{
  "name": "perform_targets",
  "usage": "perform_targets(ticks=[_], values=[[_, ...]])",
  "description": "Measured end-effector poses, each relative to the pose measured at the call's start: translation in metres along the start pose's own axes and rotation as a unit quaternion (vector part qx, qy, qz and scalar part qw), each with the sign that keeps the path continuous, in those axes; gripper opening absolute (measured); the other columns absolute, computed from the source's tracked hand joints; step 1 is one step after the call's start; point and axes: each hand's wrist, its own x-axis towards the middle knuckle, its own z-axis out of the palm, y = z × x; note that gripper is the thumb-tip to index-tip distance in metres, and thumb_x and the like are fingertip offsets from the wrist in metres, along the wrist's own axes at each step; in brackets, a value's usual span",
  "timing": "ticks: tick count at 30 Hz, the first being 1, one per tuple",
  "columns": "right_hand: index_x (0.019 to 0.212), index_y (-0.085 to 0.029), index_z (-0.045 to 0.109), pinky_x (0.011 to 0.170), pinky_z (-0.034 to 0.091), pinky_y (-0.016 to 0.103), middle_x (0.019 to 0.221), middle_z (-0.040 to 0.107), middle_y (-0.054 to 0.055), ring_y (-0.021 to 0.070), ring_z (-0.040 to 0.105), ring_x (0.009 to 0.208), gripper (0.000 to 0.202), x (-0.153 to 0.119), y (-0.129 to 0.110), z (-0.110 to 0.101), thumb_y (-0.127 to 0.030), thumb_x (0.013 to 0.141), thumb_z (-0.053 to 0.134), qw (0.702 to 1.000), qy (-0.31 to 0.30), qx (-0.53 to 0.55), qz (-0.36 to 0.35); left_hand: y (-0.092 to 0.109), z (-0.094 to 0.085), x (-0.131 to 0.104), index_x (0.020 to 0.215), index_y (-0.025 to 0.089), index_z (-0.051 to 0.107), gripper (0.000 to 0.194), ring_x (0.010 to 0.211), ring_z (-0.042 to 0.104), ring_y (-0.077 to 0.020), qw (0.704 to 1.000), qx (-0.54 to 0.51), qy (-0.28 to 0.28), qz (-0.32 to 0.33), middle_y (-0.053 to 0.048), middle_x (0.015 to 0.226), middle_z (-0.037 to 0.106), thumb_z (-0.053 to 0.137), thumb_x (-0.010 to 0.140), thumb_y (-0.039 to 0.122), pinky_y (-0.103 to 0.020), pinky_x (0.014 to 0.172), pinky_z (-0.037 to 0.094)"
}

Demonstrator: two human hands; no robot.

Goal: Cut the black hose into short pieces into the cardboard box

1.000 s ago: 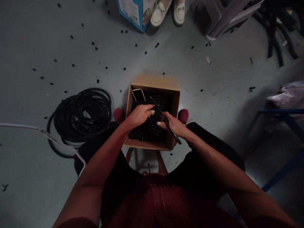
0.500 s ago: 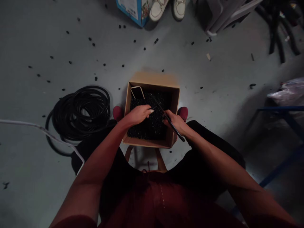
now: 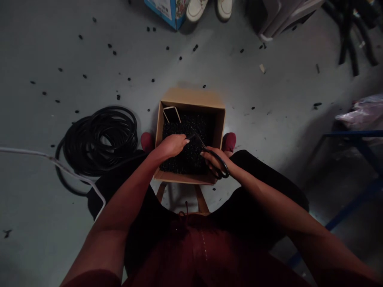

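Observation:
My right hand is wrapped round a pair of black-handled scissors, their blades pointing up and left over the box. Closed in a pinch, my left hand holds a thin black tube, whose end pokes out past the fingertips close to the scissor tips. The rest of the tube is hidden by the hand. Both hands are above an open cardboard box, which stands between my legs. Many small black cut pieces fill its bottom, and a small pale-edged frame-like piece leans in its far left corner.
A coil of black hose lies on the floor at left, near a white cable. Black bits are scattered over the floor. Farther off are a blue carton, pale shoes and a grey plastic stool. Blue metal bars stand at right.
The scissors have turned in my right hand, so both handle loops show and the blades look more parted. My left hand stays nearly in place. The whole view has shifted slightly.

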Motion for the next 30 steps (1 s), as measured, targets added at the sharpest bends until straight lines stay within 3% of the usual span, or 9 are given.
perform_targets(ticks=[6, 13, 18, 30], values=[[0.105, -0.020, 0.052, 0.062, 0.051, 0.026, 0.083, 0.066, 0.003, 0.0158, 0.064, 0.068, 0.027, 0.001, -0.010, -0.011, -0.045, 0.094, 0.050, 0.997, 0.023, -0.024, -0.068, 0.005, -0.014, -0.006, 0.088, 0.015, 0.063, 0.032, 0.079, 0.064, -0.0180, 0.996, -0.073, 0.040, -0.031, -0.007, 0.084, 0.069, 0.036, 0.099, 0.028, -0.028, 0.077, 0.046], [0.120, -0.019, 0.052, 0.086, 0.051, 0.038, 0.111, 0.068, 0.011, 0.0252, 0.066, 0.098, 0.042, -0.006, -0.026, -0.012, -0.050, 0.091, 0.057, 0.995, 0.013, -0.069, -0.065, 0.007, -0.021, -0.010, 0.084, 0.016, 0.060, 0.030, 0.077, 0.061, -0.0170, 0.992, -0.103, 0.063, -0.024, -0.006, 0.083, 0.068, 0.036, 0.099, 0.027, -0.027, 0.075, 0.045], [0.125, -0.017, 0.047, 0.092, 0.050, 0.041, 0.117, 0.066, 0.014, 0.0279, 0.064, 0.107, 0.049, -0.009, -0.030, -0.013, -0.053, 0.092, 0.054, 0.995, -0.026, -0.071, -0.060, 0.009, -0.023, -0.011, 0.089, 0.015, 0.061, 0.029, 0.078, 0.062, -0.0174, 0.991, -0.114, 0.067, -0.018, -0.006, 0.085, 0.068, 0.036, 0.098, 0.026, -0.027, 0.076, 0.045], [0.120, -0.019, 0.050, 0.092, 0.049, 0.042, 0.117, 0.065, 0.013, 0.0282, 0.062, 0.109, 0.051, -0.007, -0.027, -0.014, -0.060, 0.090, 0.054, 0.994, -0.029, -0.052, -0.091, 0.007, -0.019, -0.009, 0.097, 0.013, 0.064, 0.031, 0.080, 0.063, -0.0185, 0.991, -0.127, 0.035, 0.012, -0.009, 0.087, 0.069, 0.037, 0.098, 0.028, -0.028, 0.077, 0.046]])
